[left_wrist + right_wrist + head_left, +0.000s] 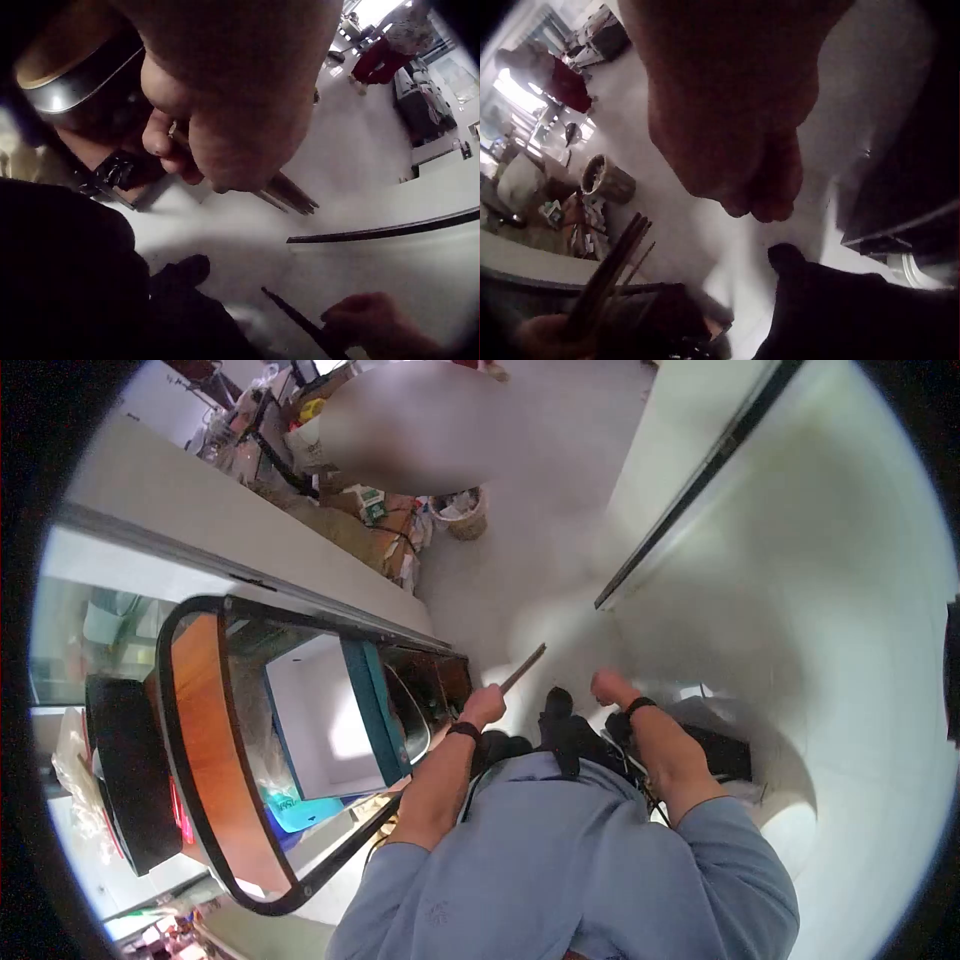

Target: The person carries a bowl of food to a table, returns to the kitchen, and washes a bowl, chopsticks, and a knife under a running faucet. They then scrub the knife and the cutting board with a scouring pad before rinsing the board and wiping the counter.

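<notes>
My left hand [484,706] grips a small bundle of thin brown sticks [524,666], whose ends extend past the fist towards the floor. In the left wrist view the sticks [291,196] come out beyond the hand [244,124]. In that view my right hand [367,319], fingers curled, holds a long dark stick [296,316]. The head view shows the right hand [610,688] curled, to the right of the left one, with no stick visible. The right wrist view shows its curled fingers [769,199] from behind; the stick is hidden there.
A black-framed rack [170,760] with a white-lined open box [318,715] stands at my left. Beyond are a waste basket [465,520] and cluttered cardboard. A panel with a dark edge [690,490] is ahead right; a black box [722,753] lies near my right arm.
</notes>
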{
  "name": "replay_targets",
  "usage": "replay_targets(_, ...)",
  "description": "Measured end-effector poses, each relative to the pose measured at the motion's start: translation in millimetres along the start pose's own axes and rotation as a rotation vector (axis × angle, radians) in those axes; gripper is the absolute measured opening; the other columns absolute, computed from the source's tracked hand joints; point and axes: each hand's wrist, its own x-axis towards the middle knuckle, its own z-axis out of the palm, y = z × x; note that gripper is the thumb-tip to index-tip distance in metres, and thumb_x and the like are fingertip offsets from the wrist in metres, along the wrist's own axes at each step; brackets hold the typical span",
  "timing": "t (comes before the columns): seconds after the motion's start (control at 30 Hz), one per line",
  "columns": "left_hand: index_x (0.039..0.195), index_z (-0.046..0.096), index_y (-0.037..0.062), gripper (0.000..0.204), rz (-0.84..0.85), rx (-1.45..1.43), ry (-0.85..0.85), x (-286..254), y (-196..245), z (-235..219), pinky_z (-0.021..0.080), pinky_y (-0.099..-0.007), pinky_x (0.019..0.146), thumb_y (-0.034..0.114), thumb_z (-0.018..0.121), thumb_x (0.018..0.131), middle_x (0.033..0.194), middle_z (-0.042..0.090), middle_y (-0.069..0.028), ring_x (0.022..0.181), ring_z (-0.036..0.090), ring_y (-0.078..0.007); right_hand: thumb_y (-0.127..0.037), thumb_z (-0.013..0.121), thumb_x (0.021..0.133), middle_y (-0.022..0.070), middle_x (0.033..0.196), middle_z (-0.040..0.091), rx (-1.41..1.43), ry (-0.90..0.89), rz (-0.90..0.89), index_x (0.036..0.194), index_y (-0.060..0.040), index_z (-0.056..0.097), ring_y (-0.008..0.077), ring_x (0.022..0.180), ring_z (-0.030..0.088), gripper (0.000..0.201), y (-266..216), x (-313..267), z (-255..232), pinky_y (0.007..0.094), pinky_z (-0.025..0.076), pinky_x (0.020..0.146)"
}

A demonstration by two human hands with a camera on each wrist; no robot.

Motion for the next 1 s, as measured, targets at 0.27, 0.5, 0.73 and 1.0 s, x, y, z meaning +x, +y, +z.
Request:
replay_targets(0.27,0.108,0.069,-0.0049,0.032,-0.042,-0.010,-0.016,89,42,-69,0.054,-0.0554,0.090,0.016,0.052,0.091,0.109,0.069,-0.0319,0.103,0.068,-0.0479,-0.010,0.070,0.074,0.0215,0.094,0.074,-0.153,0.032,-0.193,0.080,-0.0021,0.075,0.0392,0.089,0.073,0.011,51,65,-73,0.0481,0.059,0.079)
replay_targets(0.5,0.110,0.069,-0.0012,0.031,-0.029,0.019,-0.052,181,28,-117,0.054,-0.0561,0.090,0.018,0.053,0.092,0.108,0.070,-0.0294,0.103,0.067,-0.0479,-0.011,0.066,0.076,0.0244,0.092,0.073,-0.029,0.005,-0.115,0.080,-0.0015,0.075,0.0408,0.087,0.073,0.014,67,121,-154,0.0488,0.059,0.079)
replay_targets(0.73,0.115,0.067,0.0007,0.032,-0.083,-0.018,-0.044,230,12,-160,0.052,-0.0560,0.094,0.018,0.049,0.095,0.115,0.068,-0.0297,0.110,0.065,-0.0479,-0.011,0.067,0.077,0.0269,0.092,0.072,0.078,-0.008,-0.085,0.081,0.0028,0.074,0.0435,0.089,0.072,0.016,63,172,-231,0.0489,0.058,0.083)
replay_targets(1.0,0.110,0.069,-0.0014,0.031,-0.030,0.024,-0.030,307,80,-219,0.055,-0.0559,0.088,0.016,0.053,0.090,0.109,0.070,-0.0309,0.103,0.068,-0.0480,-0.010,0.067,0.077,0.0279,0.097,0.073,0.108,-0.045,-0.053,0.085,0.0033,0.074,0.0442,0.091,0.072,0.017,107,236,-304,0.0539,0.057,0.080)
